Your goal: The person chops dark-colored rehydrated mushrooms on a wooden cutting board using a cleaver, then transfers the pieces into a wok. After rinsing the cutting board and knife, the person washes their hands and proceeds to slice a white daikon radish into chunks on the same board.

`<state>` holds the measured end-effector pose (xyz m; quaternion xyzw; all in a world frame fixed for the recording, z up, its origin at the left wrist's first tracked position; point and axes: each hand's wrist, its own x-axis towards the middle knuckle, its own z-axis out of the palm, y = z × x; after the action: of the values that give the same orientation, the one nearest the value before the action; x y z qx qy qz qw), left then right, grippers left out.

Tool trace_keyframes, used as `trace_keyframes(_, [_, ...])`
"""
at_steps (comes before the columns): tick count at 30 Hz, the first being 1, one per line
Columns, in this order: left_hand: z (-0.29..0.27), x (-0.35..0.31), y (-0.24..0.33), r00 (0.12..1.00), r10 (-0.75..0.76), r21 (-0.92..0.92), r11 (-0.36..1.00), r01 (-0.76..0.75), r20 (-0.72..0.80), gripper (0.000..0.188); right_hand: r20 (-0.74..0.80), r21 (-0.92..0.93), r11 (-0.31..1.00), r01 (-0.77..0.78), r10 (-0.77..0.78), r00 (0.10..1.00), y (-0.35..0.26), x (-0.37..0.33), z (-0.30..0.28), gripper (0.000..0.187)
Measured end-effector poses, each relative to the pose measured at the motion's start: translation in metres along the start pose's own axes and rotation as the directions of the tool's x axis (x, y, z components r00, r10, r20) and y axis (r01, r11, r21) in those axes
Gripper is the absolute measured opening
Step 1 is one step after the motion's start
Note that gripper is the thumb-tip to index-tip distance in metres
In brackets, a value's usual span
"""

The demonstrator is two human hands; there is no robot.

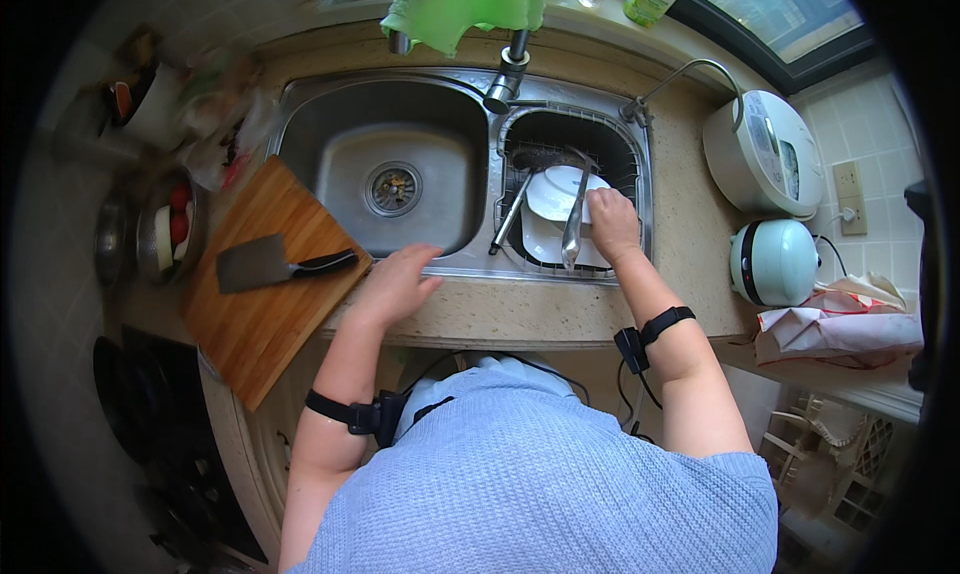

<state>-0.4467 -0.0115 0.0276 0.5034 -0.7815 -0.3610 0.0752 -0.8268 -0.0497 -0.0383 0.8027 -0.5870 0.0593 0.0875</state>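
My right hand [612, 222] is over the right basin, its fingers curled at the right rim of an upturned white bowl [556, 192]. A long metal utensil [573, 232], perhaps a ladle or spatula, lies across the bowl beside those fingers. Another white dish [545, 242] sits beneath, inside the wire rack [513, 134]. To the left of the dishes leans a dark-headed brush-like tool [512, 214] with a metal handle. My left hand [398, 282] hovers or rests at the front edge of the left basin [330, 164], fingers stretched out and holding nothing.
A cleaver [255, 264] lies on a wooden cutting board [270, 324] to the left. The faucet [507, 79], with a green cloth [460, 9], stands behind the basins. A rice cooker [760, 154] and mint-green appliance [775, 262] are right; a pot [165, 234] holds food at far left.
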Motion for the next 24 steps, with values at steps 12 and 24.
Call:
trace_keyframes(12, [0.006, 0.006, -0.011, 0.999, 0.031, -0.038, 0.999, -0.032, -0.037, 0.041, -0.251, 0.035, 0.999, 0.001, 0.008, 0.968, 0.044, -0.041, -0.031, 0.024])
trace_keyframes(24, [0.0, 0.028, 0.011, 0.999, 0.044, -0.403, 0.914, -0.053, -0.032, 0.046, 0.114, 0.901, 0.282, -0.331, 0.581, 0.806, 0.043, -0.056, -0.112, 0.031])
